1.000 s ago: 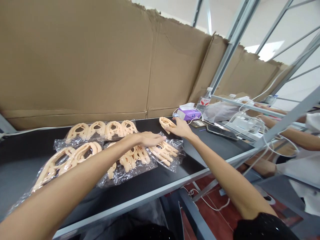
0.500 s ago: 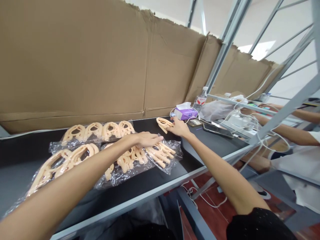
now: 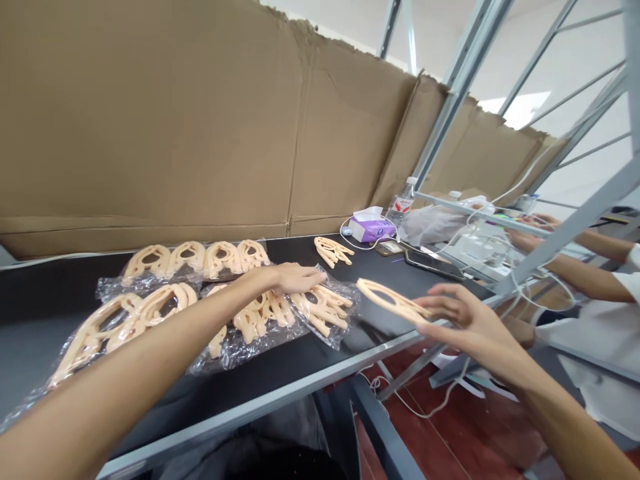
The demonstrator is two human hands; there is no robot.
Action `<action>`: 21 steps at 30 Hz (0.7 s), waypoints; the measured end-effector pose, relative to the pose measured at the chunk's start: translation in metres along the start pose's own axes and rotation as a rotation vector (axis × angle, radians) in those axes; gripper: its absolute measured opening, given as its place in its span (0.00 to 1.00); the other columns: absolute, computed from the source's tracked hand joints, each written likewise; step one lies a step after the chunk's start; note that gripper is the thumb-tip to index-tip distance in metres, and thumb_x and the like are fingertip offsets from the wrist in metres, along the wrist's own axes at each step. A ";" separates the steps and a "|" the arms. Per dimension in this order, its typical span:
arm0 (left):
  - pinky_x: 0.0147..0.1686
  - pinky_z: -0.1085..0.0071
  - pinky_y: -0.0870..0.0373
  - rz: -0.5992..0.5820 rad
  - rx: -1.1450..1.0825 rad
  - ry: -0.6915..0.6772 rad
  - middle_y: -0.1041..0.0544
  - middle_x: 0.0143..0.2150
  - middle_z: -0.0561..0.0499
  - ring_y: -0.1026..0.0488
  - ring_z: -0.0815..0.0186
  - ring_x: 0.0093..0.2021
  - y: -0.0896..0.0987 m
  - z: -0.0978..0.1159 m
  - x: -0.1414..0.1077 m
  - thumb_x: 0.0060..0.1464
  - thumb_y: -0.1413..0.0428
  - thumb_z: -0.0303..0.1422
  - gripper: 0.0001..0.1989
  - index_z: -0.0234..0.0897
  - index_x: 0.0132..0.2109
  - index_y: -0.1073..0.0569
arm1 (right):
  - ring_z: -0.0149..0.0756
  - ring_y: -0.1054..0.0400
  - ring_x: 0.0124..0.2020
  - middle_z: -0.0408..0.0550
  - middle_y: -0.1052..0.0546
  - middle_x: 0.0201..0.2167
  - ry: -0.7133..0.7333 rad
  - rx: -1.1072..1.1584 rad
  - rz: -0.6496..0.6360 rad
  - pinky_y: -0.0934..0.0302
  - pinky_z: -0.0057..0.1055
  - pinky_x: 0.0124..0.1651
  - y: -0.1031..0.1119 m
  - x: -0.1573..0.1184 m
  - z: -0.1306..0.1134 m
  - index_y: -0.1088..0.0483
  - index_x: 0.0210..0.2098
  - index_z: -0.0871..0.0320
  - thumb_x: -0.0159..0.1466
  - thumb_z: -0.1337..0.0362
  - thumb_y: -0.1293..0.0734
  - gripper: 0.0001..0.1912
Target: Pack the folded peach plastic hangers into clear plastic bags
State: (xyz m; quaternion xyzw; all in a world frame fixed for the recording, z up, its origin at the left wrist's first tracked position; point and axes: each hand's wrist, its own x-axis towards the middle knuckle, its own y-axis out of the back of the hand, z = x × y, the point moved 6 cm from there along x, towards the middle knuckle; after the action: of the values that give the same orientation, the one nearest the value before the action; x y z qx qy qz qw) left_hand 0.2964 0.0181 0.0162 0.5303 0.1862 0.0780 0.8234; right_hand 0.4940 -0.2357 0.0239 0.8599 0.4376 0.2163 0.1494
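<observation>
My right hand (image 3: 457, 317) pinches a beige plastic hanger (image 3: 393, 300) by one end, above the table's front edge. My left hand (image 3: 295, 278) lies flat, fingers stretched out, over bagged beige hangers (image 3: 320, 310) in clear plastic. Another loose beige hanger (image 3: 333, 251) rests on the black table near the back. To the left, a row of bagged hangers (image 3: 187, 259) lies along the back, with larger bagged pieces (image 3: 150, 317) in front, partly behind my left forearm.
A purple tissue pack (image 3: 369, 225), a water bottle (image 3: 401, 199), a dark phone (image 3: 434, 262) and white cables stand or lie at the right. Metal frame bars (image 3: 463, 87) rise there. Beyond them, another person's hands (image 3: 537, 230) are at work. Cardboard (image 3: 200, 120) lines the back.
My right hand has moved right and toward me from the back of the table, now with a hanger in it. One hanger remains lying there. My left hand has hardly moved.
</observation>
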 end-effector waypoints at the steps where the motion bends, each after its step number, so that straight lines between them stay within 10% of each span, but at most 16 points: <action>1: 0.58 0.49 0.34 -0.008 -0.001 0.012 0.27 0.63 0.45 0.28 0.45 0.59 0.000 -0.001 0.000 0.60 0.70 0.65 0.42 0.49 0.65 0.33 | 0.52 0.23 0.45 0.57 0.18 0.45 -0.005 -0.014 -0.019 0.27 0.46 0.46 0.002 -0.015 0.002 0.35 0.44 0.52 0.47 0.50 0.20 0.32; 21: 0.65 0.51 0.41 -0.029 -0.066 0.070 0.40 0.72 0.46 0.42 0.45 0.70 0.004 -0.001 -0.006 0.62 0.72 0.63 0.43 0.43 0.69 0.36 | 0.51 0.26 0.51 0.53 0.20 0.50 0.054 -0.047 0.024 0.32 0.49 0.54 -0.052 -0.022 -0.006 0.39 0.41 0.50 0.54 0.49 0.24 0.25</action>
State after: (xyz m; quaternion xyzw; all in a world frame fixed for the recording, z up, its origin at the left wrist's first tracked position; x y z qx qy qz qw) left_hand 0.2913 0.0188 0.0212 0.4971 0.2202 0.0906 0.8344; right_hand 0.4439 -0.2237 0.0002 0.8551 0.4260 0.2516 0.1551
